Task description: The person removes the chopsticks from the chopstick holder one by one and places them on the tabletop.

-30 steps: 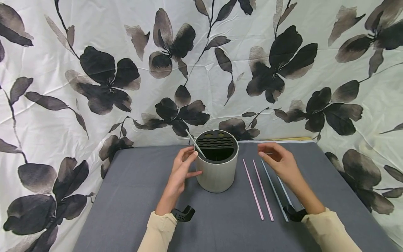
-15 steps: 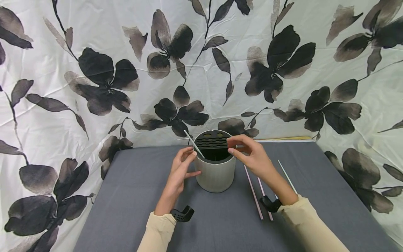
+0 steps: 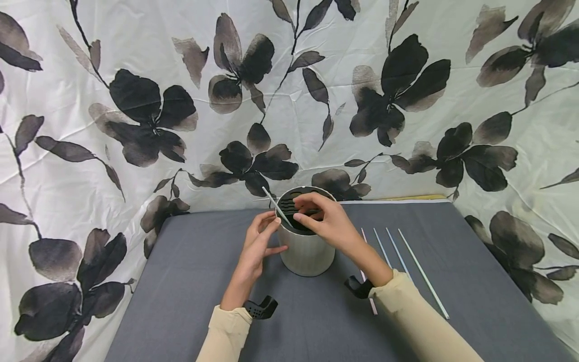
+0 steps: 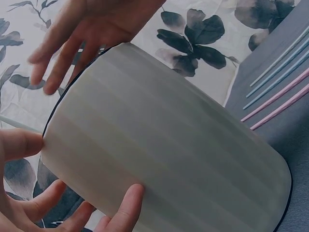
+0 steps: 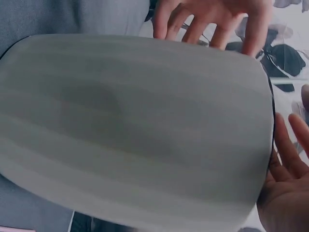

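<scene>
A round pale grey utensil holder [image 3: 307,257] with a black slotted top stands upright on the grey cloth. One pale chopstick [image 3: 269,195] leans out of its opening at the left rim. My left hand [image 3: 255,246] holds the holder's left side, thumb at the rim and little finger lower on the wall, as the left wrist view shows on the ribbed wall [image 4: 159,130]. Over the opening hovers my right hand [image 3: 332,223], fingers loosely bent and holding nothing. In the right wrist view, the wall [image 5: 135,130] hides much of the scene.
Right of the holder lie several chopsticks, roughly parallel: pink [image 3: 373,307], two blue [image 3: 396,252] and one pale green [image 3: 424,275]. My right forearm [image 3: 418,311] passes above some of them. A floral curtain [image 3: 289,100] hangs behind the table.
My right hand has moved left from above the chopsticks to over the holder's opening. The left hand and the holder stay where they were.
</scene>
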`<state>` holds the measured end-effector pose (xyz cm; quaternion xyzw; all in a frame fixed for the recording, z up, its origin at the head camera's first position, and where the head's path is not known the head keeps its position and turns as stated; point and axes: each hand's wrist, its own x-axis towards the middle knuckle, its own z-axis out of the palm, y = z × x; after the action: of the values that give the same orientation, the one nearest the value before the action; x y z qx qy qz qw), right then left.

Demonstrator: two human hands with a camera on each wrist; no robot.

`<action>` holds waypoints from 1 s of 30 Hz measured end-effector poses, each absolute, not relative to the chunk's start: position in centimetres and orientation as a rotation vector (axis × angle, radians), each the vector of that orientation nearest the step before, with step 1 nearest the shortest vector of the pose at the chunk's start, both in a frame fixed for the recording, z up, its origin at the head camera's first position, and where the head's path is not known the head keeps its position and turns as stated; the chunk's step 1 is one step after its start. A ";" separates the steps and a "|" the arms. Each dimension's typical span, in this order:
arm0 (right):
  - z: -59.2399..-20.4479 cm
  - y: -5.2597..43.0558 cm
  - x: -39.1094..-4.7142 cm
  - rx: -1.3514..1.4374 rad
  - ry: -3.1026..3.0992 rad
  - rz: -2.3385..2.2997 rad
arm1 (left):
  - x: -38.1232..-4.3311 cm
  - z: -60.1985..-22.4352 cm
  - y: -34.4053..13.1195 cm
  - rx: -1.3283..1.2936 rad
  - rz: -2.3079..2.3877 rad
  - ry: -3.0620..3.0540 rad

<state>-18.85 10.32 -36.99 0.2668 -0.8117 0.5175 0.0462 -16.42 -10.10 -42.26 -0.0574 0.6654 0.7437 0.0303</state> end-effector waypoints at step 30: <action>-37.5 6.8 -20.0 0.780 -2.599 0.985 | -16.5 -42.3 -10.2 -0.167 2.284 2.066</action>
<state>-20.03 6.77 -37.50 0.2679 -0.8931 0.3385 0.1268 -16.46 -10.16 -42.29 -0.0542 0.6696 0.7402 0.0286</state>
